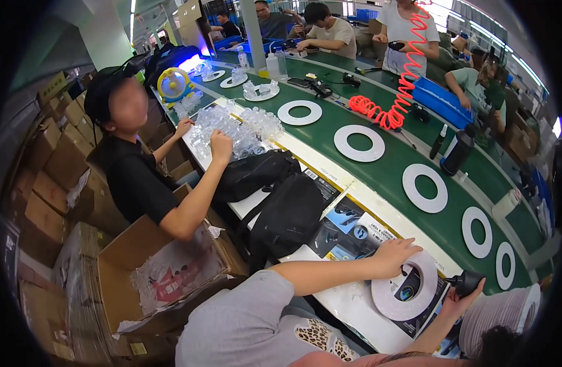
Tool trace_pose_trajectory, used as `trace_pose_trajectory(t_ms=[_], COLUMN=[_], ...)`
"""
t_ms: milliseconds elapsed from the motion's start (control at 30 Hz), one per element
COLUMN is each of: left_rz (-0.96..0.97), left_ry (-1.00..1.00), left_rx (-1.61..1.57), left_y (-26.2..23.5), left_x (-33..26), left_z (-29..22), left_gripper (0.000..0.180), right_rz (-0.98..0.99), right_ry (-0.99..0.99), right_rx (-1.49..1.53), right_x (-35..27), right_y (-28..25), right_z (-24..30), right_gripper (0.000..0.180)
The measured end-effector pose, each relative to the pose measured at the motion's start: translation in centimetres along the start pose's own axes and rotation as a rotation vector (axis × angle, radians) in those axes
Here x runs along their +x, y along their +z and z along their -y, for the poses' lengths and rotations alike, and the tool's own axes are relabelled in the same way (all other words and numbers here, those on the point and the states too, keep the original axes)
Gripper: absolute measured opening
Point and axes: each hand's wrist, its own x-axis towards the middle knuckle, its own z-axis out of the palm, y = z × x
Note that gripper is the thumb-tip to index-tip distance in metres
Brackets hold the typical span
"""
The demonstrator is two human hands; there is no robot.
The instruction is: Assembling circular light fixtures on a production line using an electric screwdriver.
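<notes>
My left hand (393,258) reaches over the near edge of the workbench. Its fingers are stretched out above the upper rim of a flat white ring (385,301). A small dark bit shows beneath its palm, too hidden to name. The white ring lies on printed dark sheets at the bench edge. To the right of the ring, my right hand (457,301) grips a black cup-shaped part (469,283) with a short knobbed stem pointing left. The part is held off the bench, close to the edge of the green conveyor belt (409,232).
Several white rings (425,188) lie along the belt. Stacked white rings (498,315) stand at my right. Black bags (287,214) lie left of my arm. A co-worker (131,147) handles clear plastic parts (226,131) beside an open carton (119,275). A red coiled hose (409,79) hangs beyond.
</notes>
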Motion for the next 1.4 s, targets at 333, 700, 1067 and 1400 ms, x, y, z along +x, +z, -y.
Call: trace_pose_trajectory(t_ms=[333,700,1067,1400], left_rz=[0.051,0.060,0.012,-0.024], left_ry=[-0.007,-0.103,-0.128,-0.071], left_rx=[0.042,0.017,0.045,0.074], left_y=[-0.1,-3.6,-2.9,-2.7], left_x=[0.4,0.1,0.4,0.3], left_z=[0.5,1.9,1.6,2.3], left_gripper=[0.069,0.066,0.054,0.053], right_rz=[0.021,0.245,0.625,0.715], right_ry=[-0.016,-0.276,-0.559,-0.545], right_rx=[0.035,-0.235,-0.747,-0.836], right_x=[0.8,-2.7,-6.1,-6.7], right_y=[-1.6,-0.3,-0.5,0.5], right_z=[0.3,-2.6,-0.4,-0.7], right_gripper=[0.036,0.037,0.028,0.022])
